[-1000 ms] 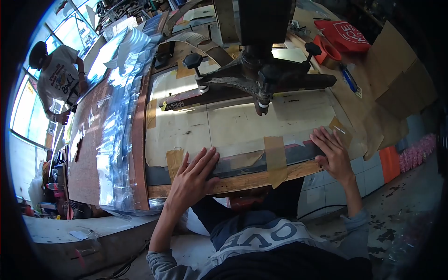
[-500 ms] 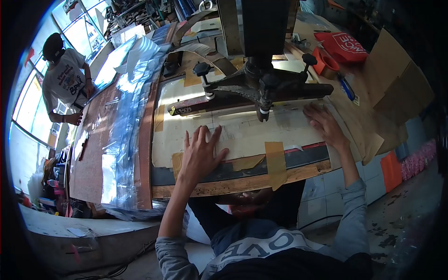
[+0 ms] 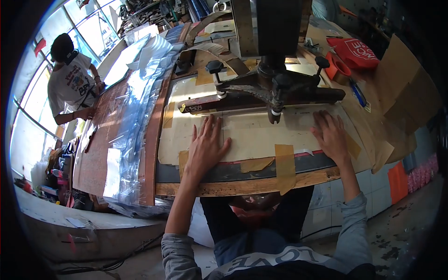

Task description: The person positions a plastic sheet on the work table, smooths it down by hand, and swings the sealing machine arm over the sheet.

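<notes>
Cream sheet (image 3: 261,135) lying flat on the tabletop (image 3: 224,188), beneath and on the near side of the black metal clamp frame (image 3: 254,85); clock positions are read from the sheet's centre, with 12 o'clock pointing away from the person. The left hand (image 3: 205,147) lies palm down at about 9 o'clock, the right hand (image 3: 332,140) at about 3 o'clock; in both, the grip is open, fingers extended, with nothing pinched. A dark layer (image 3: 212,173) shows along the near edge, at 6 o'clock. The cream sheet appears light, thin and moderately stiff, probably smooth enough to slide under flat palms and liable to crease or tear at its worn edge. The sounder hold would be at the two sides, near 9 and 3 o'clock, with spread fingers.

Counts: one cream sheet, though whether the fine line beside the left hand is a join or a crease cannot be told; three tan tape strips at the near edge, the longest (image 3: 285,168) at 5 o'clock; three black knobs on the frame. Toward 2 o'clock: one red bag (image 3: 354,53), one orange tape roll (image 3: 337,69), one blue-handled tool (image 3: 358,94). Toward 10 o'clock: one other person (image 3: 70,84), beyond clear plastic film (image 3: 135,116).
</notes>
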The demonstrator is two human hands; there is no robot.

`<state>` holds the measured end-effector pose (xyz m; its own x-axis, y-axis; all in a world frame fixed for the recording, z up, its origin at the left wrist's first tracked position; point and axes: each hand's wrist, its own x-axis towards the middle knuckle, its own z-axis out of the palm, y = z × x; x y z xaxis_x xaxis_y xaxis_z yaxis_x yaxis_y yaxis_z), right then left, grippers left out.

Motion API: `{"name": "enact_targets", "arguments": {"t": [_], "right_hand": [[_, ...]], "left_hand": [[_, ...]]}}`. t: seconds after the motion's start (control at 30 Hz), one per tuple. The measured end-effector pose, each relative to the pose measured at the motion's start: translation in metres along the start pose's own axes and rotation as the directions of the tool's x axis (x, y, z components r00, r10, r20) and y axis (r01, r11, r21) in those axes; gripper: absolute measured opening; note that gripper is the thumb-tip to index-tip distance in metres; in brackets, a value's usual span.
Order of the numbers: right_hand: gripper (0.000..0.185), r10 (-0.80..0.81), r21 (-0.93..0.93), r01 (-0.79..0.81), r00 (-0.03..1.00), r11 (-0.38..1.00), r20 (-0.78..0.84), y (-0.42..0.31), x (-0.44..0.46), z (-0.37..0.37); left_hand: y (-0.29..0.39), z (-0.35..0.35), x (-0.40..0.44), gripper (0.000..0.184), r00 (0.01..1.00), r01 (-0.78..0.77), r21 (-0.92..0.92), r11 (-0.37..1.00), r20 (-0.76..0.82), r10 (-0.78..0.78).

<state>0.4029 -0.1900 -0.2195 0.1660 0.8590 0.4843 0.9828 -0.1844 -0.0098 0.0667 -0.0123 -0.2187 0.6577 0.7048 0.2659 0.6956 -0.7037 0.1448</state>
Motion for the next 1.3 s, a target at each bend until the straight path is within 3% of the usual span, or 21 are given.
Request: {"name": "enact_targets", "arguments": {"t": [0.13, 0.27, 0.37, 0.6, 0.73, 0.9, 1.2, 1.3], "right_hand": [[0.054, 0.013, -0.013, -0.013, 0.999, 1.000, 0.029, -0.001, 0.004, -0.001], [0.051, 0.015, -0.005, -0.015, 1.000, 1.000, 0.024, -0.002, 0.008, 0.000], [0.048, 0.011, 0.011, -0.011, 1.000, 1.000, 0.016, -0.001, 0.009, -0.001], [0.046, 0.029, 0.097, -0.025, 0.999, 0.995, -0.038, 0.014, 0.008, 0.010], [0.048, 0.040, 0.049, -0.038, 0.999, 0.998, -0.035, 0.017, 0.007, 0.014], [0.053, 0.071, -0.020, -0.072, 0.997, 0.997, -0.036, 0.008, -0.001, 0.007], [0.058, 0.115, 0.036, -0.116, 0.993, 0.993, 0.033, 0.010, 0.001, 0.008], [0.058, 0.102, 0.001, -0.102, 0.995, 0.995, -0.011, 0.012, 0.000, 0.011]], "left_hand": [[0.008, -0.015, 0.001, 0.061, 0.998, 0.044, -0.053, 0.998, 0.054, -0.041], [0.005, -0.007, -0.004, 0.056, 0.993, -0.038, 0.068, 0.997, -0.113, 0.046], [0.007, -0.009, -0.004, 0.053, 0.991, -0.026, 0.039, 0.999, -0.130, 0.031], [0.004, -0.002, -0.002, 0.051, 0.988, -0.046, 0.100, 0.994, -0.140, 0.060], [0.004, -0.003, -0.002, 0.053, 0.992, -0.014, 0.040, 0.999, -0.128, 0.019], [0.011, -0.009, -0.005, 0.050, 0.997, -0.010, 0.091, 0.996, -0.075, 0.017], [0.003, 0.002, -0.002, 0.054, 0.995, 0.023, 0.117, 0.993, -0.095, -0.012], [0.006, -0.001, 0.001, 0.051, 0.994, 0.012, 0.157, 0.987, -0.105, 0.005]]}}
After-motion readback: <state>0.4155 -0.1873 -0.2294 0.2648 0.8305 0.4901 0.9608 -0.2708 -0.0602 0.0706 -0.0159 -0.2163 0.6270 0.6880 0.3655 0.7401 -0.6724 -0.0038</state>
